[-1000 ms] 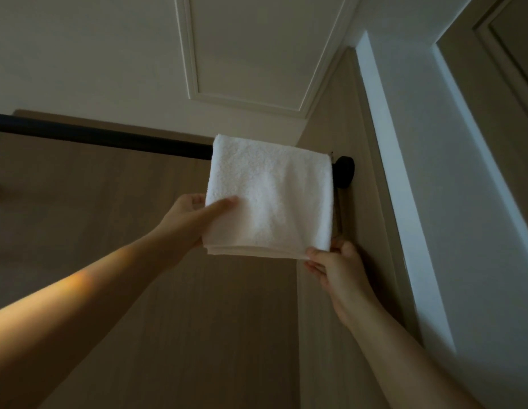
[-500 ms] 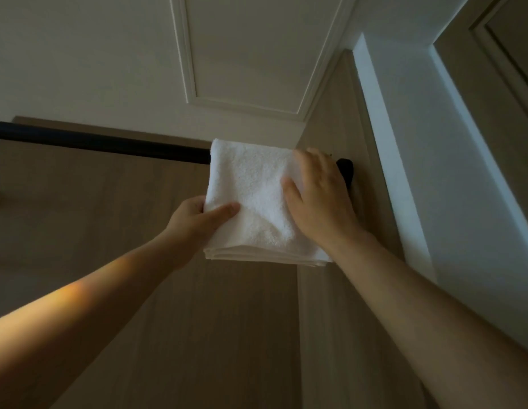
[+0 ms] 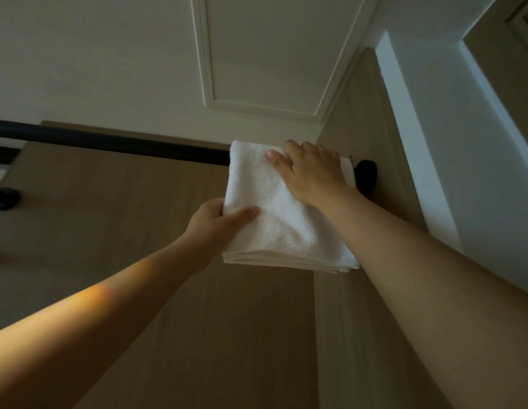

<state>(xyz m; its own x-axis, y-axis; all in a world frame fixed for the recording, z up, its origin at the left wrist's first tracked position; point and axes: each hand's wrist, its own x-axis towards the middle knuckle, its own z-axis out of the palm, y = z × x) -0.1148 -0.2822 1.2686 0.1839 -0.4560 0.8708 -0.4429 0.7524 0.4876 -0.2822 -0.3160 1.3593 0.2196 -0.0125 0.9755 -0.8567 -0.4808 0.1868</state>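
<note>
Two hands raised | left hand (image 3: pixel 215 222) pinches towel (image 3: pixel 274 208) edge | right hand (image 3: pixel 313 169) fingers flat on it

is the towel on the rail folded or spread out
Folded: the white towel hangs over the black rail as a compact square, with several stacked layers showing along its bottom edge.

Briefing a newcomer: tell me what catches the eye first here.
The folded white towel hangs over the black rail, near its end mount, bright against dim wood panelling. The left hand pinches its left edge; the right hand presses on its top.
</note>
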